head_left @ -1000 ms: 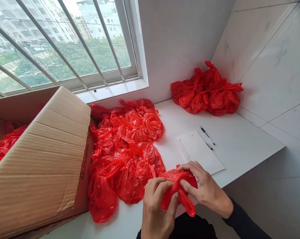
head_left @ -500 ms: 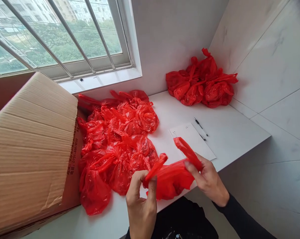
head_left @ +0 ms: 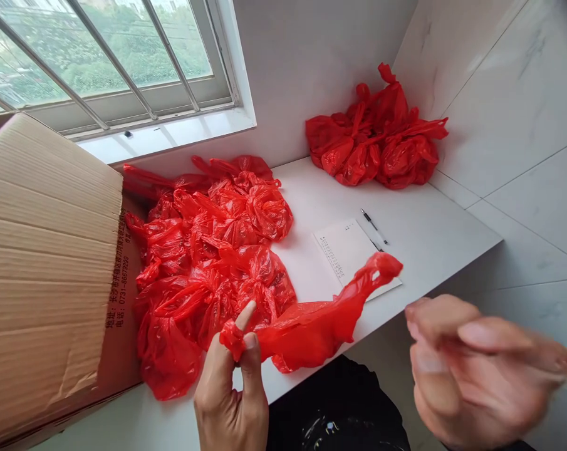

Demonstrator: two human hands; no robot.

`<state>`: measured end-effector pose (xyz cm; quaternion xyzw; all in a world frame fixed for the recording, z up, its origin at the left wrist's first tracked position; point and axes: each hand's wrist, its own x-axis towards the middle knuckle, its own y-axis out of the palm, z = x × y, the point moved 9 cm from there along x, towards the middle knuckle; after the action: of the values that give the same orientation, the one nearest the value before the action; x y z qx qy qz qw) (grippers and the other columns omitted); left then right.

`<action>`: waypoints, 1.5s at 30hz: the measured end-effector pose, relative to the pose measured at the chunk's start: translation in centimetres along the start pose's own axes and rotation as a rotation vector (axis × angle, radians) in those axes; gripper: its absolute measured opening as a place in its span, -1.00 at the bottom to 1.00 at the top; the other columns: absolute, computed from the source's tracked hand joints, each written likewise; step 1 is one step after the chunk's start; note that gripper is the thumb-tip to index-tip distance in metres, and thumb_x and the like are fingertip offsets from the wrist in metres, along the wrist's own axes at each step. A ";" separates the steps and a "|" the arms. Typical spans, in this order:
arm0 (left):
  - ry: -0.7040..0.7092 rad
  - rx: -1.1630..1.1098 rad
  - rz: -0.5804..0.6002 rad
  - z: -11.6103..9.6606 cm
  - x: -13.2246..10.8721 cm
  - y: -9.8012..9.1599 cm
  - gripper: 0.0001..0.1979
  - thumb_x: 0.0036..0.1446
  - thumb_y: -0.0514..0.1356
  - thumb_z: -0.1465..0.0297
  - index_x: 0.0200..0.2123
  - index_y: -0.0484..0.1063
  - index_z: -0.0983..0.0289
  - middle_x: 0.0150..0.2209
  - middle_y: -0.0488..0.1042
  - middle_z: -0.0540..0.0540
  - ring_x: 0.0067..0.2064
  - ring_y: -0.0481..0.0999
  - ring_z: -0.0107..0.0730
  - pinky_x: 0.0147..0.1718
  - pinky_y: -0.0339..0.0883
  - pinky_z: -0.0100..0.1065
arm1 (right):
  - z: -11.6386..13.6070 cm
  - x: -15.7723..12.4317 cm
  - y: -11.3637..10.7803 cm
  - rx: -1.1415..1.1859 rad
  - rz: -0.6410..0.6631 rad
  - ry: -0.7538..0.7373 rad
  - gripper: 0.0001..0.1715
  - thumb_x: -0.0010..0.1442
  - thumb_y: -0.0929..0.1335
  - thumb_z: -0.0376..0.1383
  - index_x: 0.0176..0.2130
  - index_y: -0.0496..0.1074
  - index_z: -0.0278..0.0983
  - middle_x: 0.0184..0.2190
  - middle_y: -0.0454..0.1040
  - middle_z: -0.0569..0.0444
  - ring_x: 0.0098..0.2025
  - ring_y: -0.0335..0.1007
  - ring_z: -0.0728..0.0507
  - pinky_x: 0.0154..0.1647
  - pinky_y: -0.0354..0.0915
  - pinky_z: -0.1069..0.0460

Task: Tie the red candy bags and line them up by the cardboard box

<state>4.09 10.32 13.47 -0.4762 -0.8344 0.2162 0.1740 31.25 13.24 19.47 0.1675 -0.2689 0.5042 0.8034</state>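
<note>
My left hand [head_left: 234,382] pinches one handle of a red plastic bag [head_left: 311,329] between thumb and fingers. The rest of that bag stretches to the right above the table's front edge, its other handle sticking up loose over the paper. Off to the right, beyond the table edge, my right hand [head_left: 480,376] is apart from the bag. Its fingers are loosely curled and somewhat blurred, with nothing seen in them. Several tied red bags [head_left: 217,250] lie bunched just beyond my left hand.
A cardboard box [head_left: 43,250] stands at the left, against the bunched bags. More tied red bags [head_left: 377,138] sit in the far right corner. A written sheet of paper [head_left: 332,244] and a pen [head_left: 374,225] lie on the white table [head_left: 452,219]. A barred window [head_left: 123,56] is behind.
My right hand has let go of the bag's handle and moved right and toward me. My left hand still grips the bag and has shifted left; the view has turned slightly.
</note>
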 end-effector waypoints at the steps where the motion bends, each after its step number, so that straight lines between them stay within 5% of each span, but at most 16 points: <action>1: 0.033 0.024 -0.002 -0.5 -0.1 0.0 -0.62 0.31 0.13 0.11 0.09 0.52 0.07 -0.06 0.55 0.08 -0.08 0.52 -0.19 0.00 0.37 -0.22 | 1.0 -0.1 1.6 0.021 0.161 -0.047 -0.76 0.29 0.37 -0.33 -0.07 0.32 -0.05 -0.50 0.27 0.17 -0.50 0.24 -0.12 -0.44 0.30 -0.08; 5: -0.002 0.016 -0.004 -0.8 -0.2 0.0 -0.56 0.29 0.14 0.07 0.13 0.50 0.10 -0.13 0.59 0.09 -0.11 0.55 -0.15 -0.17 0.44 -0.24 | 0.3 -3.3 8.0 -0.197 0.949 -0.183 -0.70 0.36 0.29 -0.40 0.05 0.34 -0.15 -0.19 0.55 0.00 -0.16 0.49 -0.21 0.01 0.37 -0.23; 8: -0.111 -0.083 -0.024 -0.4 -0.5 0.0 -0.53 0.25 0.16 0.03 0.11 0.52 0.12 -0.28 0.62 0.05 -0.21 0.58 -0.19 -0.13 0.46 -0.20 | -2.4 -4.9 8.8 -0.368 1.160 -0.174 -0.73 0.40 0.21 -0.42 0.00 0.40 -0.24 -0.28 0.54 -0.01 -0.28 0.46 -0.19 -0.07 0.36 -0.20; 13: -0.257 -0.223 0.024 0.1 -1.3 1.0 -0.54 0.21 0.21 0.02 0.09 0.53 0.08 -0.21 0.65 0.05 -0.17 0.65 -0.13 0.03 0.48 -0.06 | -4.4 -5.5 8.0 -0.399 1.179 0.107 -0.75 0.45 0.14 -0.35 0.06 0.28 -0.19 -0.29 0.50 0.05 -0.40 0.40 -0.14 -0.38 0.31 -0.06; 18: -0.415 -0.651 0.145 1.6 -1.6 3.8 -0.57 0.21 0.25 0.09 0.08 0.53 0.14 0.05 0.59 0.17 0.10 0.57 0.01 0.04 0.52 -0.02 | -4.9 -6.6 8.4 -0.510 1.286 0.127 -0.77 0.41 0.18 -0.37 -0.32 0.23 -0.18 -0.39 0.43 0.09 -0.48 0.36 -0.13 -0.49 0.17 -0.06; 23: -0.571 -0.814 0.254 2.7 -2.2 5.7 -0.50 0.19 0.27 0.09 0.13 0.48 0.19 -0.18 0.64 0.15 -0.21 0.65 -0.23 -0.25 0.60 -0.30 | -8.0 -7.5 8.5 -0.628 1.325 0.148 -0.73 0.38 0.21 -0.34 -0.39 0.17 -0.17 -0.56 0.33 0.11 -0.60 0.25 -0.13 -0.58 0.02 -0.05; 27: -0.462 -0.576 0.331 2.1 -2.1 5.6 -0.41 0.14 0.32 0.10 0.20 0.39 0.13 -0.06 0.62 0.13 -0.10 0.64 -0.19 -0.15 0.57 -0.28 | -9.0 -6.5 7.9 -0.724 1.222 0.160 -0.86 0.39 0.25 -0.25 -0.26 0.26 -0.21 -0.54 0.35 0.09 -0.59 0.28 -0.15 -0.58 0.06 -0.04; 30: -0.291 -0.356 0.358 1.3 -1.4 5.6 -0.31 0.04 0.41 0.19 0.23 0.33 0.09 0.00 0.61 0.09 -0.02 0.61 -0.19 -0.10 0.53 -0.32 | -7.5 -5.7 8.3 -0.758 1.199 -0.004 -0.91 0.29 0.27 -0.40 -0.17 0.31 -0.25 -0.41 0.42 0.01 -0.45 0.35 -0.19 -0.48 0.18 -0.07; 34: -0.145 -0.137 0.332 0.7 -0.1 5.7 -0.71 0.12 0.35 0.16 -0.15 0.54 0.18 -0.39 0.57 -0.02 -0.40 0.51 -0.37 -0.40 0.38 -0.40 | -6.7 -6.1 9.2 -0.795 1.391 -0.120 -0.77 0.10 0.29 -0.56 -0.30 0.32 -0.25 -0.36 0.43 0.01 -0.27 0.37 -0.21 -0.21 0.24 -0.11; 40: -0.112 -0.180 0.284 -0.5 1.2 5.9 -0.76 0.23 0.25 0.14 -0.36 0.48 0.17 -0.46 0.46 -0.08 -0.38 0.41 -0.40 -0.30 0.31 -0.39 | -9.2 -6.7 9.4 -0.954 1.549 0.000 -0.74 -0.01 0.33 -0.60 -0.36 0.36 -0.27 -0.57 0.40 0.14 -0.54 0.34 -0.12 -0.36 0.09 -0.03; 45: -0.180 -0.315 0.301 -0.8 1.4 6.5 -0.71 0.29 0.17 0.11 -0.20 0.55 0.18 -0.28 0.58 0.01 -0.16 0.56 -0.28 -0.09 0.40 -0.32 | -9.6 -7.3 10.2 -0.930 1.600 -0.020 -0.82 0.20 0.31 -0.52 -0.34 0.39 -0.26 -0.55 0.43 0.14 -0.50 0.38 -0.11 -0.28 0.08 -0.05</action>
<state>8.52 14.66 10.85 -0.5954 -0.7895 0.1485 -0.0119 22.07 17.58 7.35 -0.4031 -0.4868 0.7487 0.1998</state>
